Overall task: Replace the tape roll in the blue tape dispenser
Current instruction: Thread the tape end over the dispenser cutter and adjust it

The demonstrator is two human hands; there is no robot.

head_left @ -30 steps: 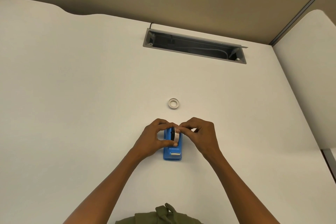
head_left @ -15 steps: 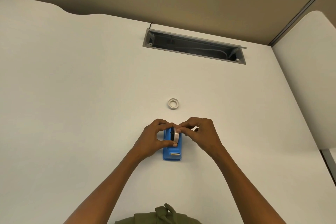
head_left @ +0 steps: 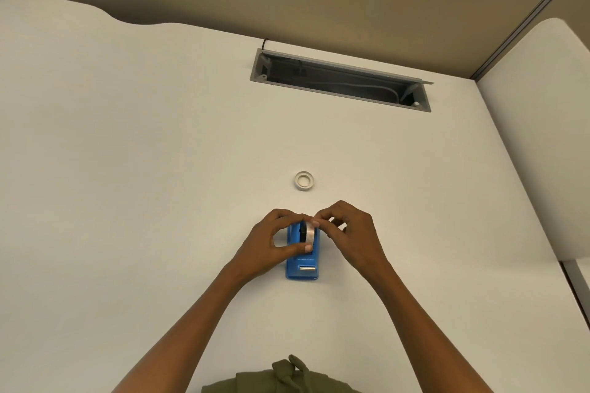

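The blue tape dispenser stands on the white desk, its metal cutter facing me. A clear tape roll sits upright in its cradle on a black hub. My left hand curls round the dispenser and roll from the left, thumb on the front of the roll. My right hand pinches the top of the roll with fingertips from the right. A second small white tape ring lies flat on the desk just beyond the hands.
An open grey cable tray is recessed in the desk at the back. A tan partition wall rises behind it. Another white desk surface adjoins on the right.
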